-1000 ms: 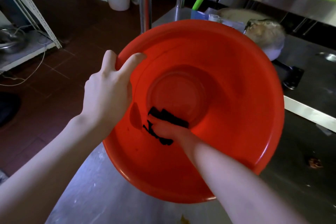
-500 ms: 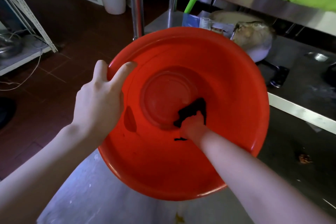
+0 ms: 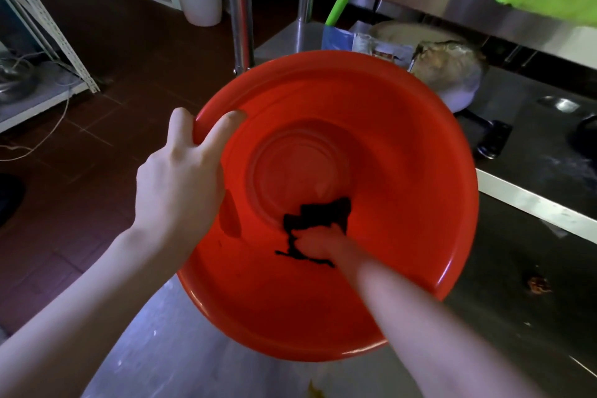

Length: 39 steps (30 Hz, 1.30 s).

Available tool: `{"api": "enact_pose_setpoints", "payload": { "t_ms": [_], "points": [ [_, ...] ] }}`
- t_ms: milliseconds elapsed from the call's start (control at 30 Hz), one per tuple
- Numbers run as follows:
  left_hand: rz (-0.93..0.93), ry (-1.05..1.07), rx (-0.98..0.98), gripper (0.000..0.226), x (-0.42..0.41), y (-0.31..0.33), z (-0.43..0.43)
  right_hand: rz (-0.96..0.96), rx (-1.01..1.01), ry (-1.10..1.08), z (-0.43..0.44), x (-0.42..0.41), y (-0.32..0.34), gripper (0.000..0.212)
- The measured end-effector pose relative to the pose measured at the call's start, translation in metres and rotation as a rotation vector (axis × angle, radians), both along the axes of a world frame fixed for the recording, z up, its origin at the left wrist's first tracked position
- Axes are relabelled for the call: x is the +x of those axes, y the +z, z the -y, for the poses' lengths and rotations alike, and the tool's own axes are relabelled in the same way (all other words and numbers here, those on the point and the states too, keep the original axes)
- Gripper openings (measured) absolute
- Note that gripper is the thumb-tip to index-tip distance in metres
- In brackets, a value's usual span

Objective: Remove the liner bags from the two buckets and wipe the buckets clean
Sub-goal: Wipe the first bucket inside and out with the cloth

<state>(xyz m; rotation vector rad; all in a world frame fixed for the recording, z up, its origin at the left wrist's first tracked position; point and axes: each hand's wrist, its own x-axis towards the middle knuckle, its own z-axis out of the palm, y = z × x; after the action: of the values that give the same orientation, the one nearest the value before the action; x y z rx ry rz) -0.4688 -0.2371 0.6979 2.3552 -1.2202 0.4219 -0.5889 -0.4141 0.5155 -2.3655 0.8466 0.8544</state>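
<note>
1. Two hands work one red bucket (image 3: 403, 171), tipped with its mouth toward us over the near corner of a steel surface (image 3: 193, 352). We see no liner in it, and we cannot tell whether its underside rests on the steel.
2. The left hand (image 3: 181, 184) grips the rim, thumb inside and fingers outside. The right hand (image 3: 318, 244), blurred, clutches a dark cloth (image 3: 319, 215) against the inner wall at the edge of the base ring.
3. Our main worry is the single hold. With one grip point on a wide rim, a hard push from the cloth could twist the bucket loose or swing it into the pan (image 3: 458, 87) just behind.
4. The cloth is small and bunched, so on slick plastic it could slip out from under the hand.
5. A dark mark (image 3: 231, 216) sits on the wall beside the left wrist, apart from the cloth. We judge it easy to miss.
6. A packet (image 3: 384, 48) behind the bucket carries print too small for us to read. The bucket shows no label or brand.
</note>
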Motion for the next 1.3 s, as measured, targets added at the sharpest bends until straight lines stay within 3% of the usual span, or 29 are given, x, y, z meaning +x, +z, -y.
{"api": "enact_pose_setpoints", "payload": {
  "t_ms": [100, 200, 333, 433, 667, 767, 900, 1133, 1200, 1300],
  "points": [
    [0.008, -0.005, 0.007, 0.068, 0.0, -0.001, 0.0, 0.317, 0.469, -0.373, -0.033, 0.043, -0.016, 0.048],
    [0.019, -0.003, 0.014, 0.068, 0.002, -0.002, -0.001, 0.534, 0.57, -0.633, -0.055, 0.074, -0.01, 0.05],
    [0.029, -0.012, 0.012, 0.069, 0.002, -0.003, -0.001, 0.459, 0.432, -0.436, -0.051, 0.068, -0.012, 0.051],
    [0.022, -0.025, 0.015, 0.069, 0.002, -0.003, -0.002, 0.292, 0.251, -0.201, -0.026, 0.043, -0.007, 0.045],
    [0.013, -0.058, 0.021, 0.068, 0.002, 0.0, -0.003, -0.306, -0.682, 0.252, 0.044, -0.006, 0.027, 0.052],
    [0.004, -0.076, 0.02, 0.067, 0.0, 0.001, -0.003, -0.241, -0.932, 0.356, 0.079, 0.007, 0.049, 0.056],
    [-0.015, -0.077, 0.017, 0.068, -0.001, 0.003, -0.001, -0.093, -0.938, 0.407, 0.099, 0.026, 0.052, 0.057],
    [-0.009, -0.054, 0.038, 0.067, 0.004, 0.002, -0.001, 0.115, -0.869, 0.293, 0.097, 0.035, 0.038, 0.054],
    [-0.007, -0.039, 0.037, 0.067, 0.002, 0.004, 0.0, 0.077, -0.851, 0.233, 0.091, 0.032, 0.039, 0.053],
    [-0.007, -0.027, 0.029, 0.07, -0.004, 0.002, 0.001, -0.124, -0.858, 0.26, 0.075, 0.006, 0.037, 0.054]
  ]
}}
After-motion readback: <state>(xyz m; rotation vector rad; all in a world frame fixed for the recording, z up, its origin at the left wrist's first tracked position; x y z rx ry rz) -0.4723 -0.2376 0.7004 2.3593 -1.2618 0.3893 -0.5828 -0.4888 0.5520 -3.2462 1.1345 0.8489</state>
